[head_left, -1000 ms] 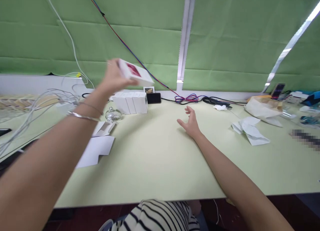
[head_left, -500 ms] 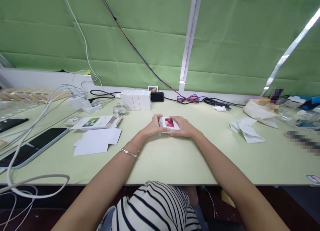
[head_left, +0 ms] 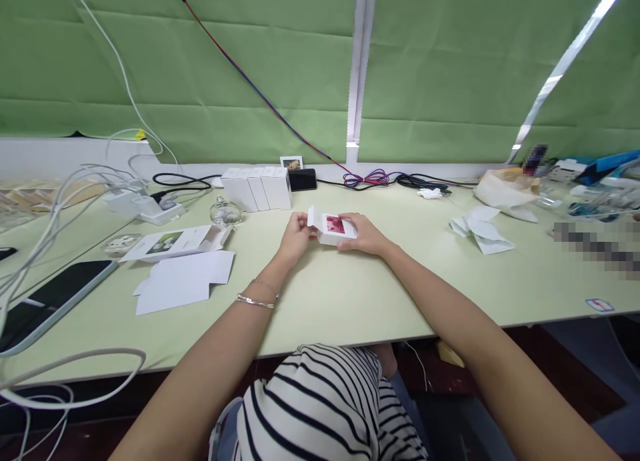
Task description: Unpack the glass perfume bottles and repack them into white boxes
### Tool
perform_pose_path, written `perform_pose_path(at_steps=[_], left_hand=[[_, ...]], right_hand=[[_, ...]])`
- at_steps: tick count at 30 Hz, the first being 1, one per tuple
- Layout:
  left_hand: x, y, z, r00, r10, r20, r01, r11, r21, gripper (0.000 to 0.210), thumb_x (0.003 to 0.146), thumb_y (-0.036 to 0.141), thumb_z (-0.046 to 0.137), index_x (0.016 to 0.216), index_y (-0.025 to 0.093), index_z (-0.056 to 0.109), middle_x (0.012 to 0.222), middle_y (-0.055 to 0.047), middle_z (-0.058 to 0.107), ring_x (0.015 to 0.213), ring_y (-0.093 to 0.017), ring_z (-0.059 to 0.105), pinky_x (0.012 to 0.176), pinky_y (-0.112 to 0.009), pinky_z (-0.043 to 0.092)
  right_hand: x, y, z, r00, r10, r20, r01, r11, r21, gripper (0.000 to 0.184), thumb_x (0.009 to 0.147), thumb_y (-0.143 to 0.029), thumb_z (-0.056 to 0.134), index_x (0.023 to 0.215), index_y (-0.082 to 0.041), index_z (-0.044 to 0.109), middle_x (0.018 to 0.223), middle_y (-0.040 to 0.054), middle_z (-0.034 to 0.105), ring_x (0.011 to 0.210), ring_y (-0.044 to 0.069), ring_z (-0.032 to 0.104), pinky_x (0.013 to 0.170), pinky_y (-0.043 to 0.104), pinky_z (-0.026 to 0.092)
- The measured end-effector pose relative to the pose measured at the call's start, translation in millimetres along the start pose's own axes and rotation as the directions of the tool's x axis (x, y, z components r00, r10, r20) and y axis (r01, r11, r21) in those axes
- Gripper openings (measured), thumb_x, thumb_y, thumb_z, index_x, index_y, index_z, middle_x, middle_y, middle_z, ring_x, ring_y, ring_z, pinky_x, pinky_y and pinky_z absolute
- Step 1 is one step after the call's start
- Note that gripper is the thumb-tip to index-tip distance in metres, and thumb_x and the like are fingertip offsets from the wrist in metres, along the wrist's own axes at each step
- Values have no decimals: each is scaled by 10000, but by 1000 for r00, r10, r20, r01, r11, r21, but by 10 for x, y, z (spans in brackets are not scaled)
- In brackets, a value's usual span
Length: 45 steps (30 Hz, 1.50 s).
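A small white box [head_left: 333, 230] with a red and pink picture on top lies in front of me, its left end flap raised. My right hand [head_left: 367, 235] grips it from the right, thumb along the near side and fingers on the far side. Curled fingers of my left hand [head_left: 296, 234] are at the box's left end, by the raised flap; they look closed on it, though the contact is partly hidden. Left of my hands lie an opened white carton [head_left: 170, 243] with a green picture and a flattened white card [head_left: 187, 281].
A row of white boxes [head_left: 257, 188] stands at the back beside a black phone [head_left: 303, 179]. A round glass bottle [head_left: 225, 212] is left of it. White cables [head_left: 75, 361] and a large phone [head_left: 55, 301] occupy the left; crumpled paper [head_left: 483, 229] lies right.
The box's left end flap has come up. My left hand has moved from the box's side to its left end, while my right hand keeps its grip. The view has shifted slightly.
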<state>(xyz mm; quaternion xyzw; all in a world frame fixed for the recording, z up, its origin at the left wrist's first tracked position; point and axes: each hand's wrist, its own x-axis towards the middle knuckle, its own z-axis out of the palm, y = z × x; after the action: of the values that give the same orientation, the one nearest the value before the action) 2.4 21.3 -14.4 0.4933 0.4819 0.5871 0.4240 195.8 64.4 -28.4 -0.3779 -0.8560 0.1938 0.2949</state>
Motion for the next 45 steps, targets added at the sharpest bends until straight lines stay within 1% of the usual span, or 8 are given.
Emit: perform_pose_path(at_steps=[5,9,15,23,29,34,39,45], left_hand=[[-28,-4,-39,988,-49,150,24,987,159,143,729,281,598,817,191,530,451,71,485,407,-104,462,436,-212,357],[-43,-34,-65,970,-84,229,25,968,248,174,715,282,627,845,176,578,419,69,444,386,-116,452,438,-235,371],[-9,-54,-71,984,-23,175,-46,924,380,312,739,313,557,1031,211,595,771,1,586,499,-88,451,452,-208,386],[-1,-25,-93,992,-51,116,-12,871,491,360,625,183,517,970,189,618,808,-25,631,504,-111,467,400,-213,387],[21,-25,-159,999,18,43,-39,824,565,377,544,186,587,920,175,603,953,-52,655,677,-183,596,499,-242,469],[-4,36,-127,983,53,173,-143,816,560,253,581,205,589,820,164,663,849,-45,692,833,-257,621,705,-301,503],[-44,76,-99,924,14,382,-187,889,418,267,624,282,621,866,185,678,819,-46,697,834,-260,621,739,-339,519],[44,-24,-121,926,112,360,-306,782,543,195,559,188,598,741,184,668,908,-65,684,934,-278,605,860,-366,486]], right_hand=[[-1,25,16,1000,12,-29,-11,999,35,838,569,-488,780,1279,-152,489,1290,146,519,1187,316,465,999,490,360],[7,50,13,999,27,-32,-26,999,38,838,571,-495,777,1280,-155,487,1282,146,521,1185,319,464,991,492,367],[9,103,4,999,-10,-38,11,999,31,826,580,-530,761,1272,-171,487,1288,142,518,1174,323,471,984,512,370],[-7,86,61,955,-271,-116,245,949,-200,795,608,-558,736,1248,-150,498,1213,158,533,1134,322,457,991,498,362],[4,54,105,942,-316,-110,268,911,-314,763,603,-511,745,1239,-172,497,1201,163,517,1126,337,443,956,500,364],[0,39,99,950,-289,-123,239,920,-310,790,591,-490,760,1248,-138,495,1215,175,500,1138,332,429,981,489,354],[-8,29,46,967,-246,-66,232,957,-172,793,606,-533,744,1257,-163,483,1252,150,516,1183,321,433,1021,492,345],[21,31,-90,987,-103,125,115,988,-99,765,620,-529,737,1256,-181,494,1277,131,525,1195,320,453,1007,492,360]])
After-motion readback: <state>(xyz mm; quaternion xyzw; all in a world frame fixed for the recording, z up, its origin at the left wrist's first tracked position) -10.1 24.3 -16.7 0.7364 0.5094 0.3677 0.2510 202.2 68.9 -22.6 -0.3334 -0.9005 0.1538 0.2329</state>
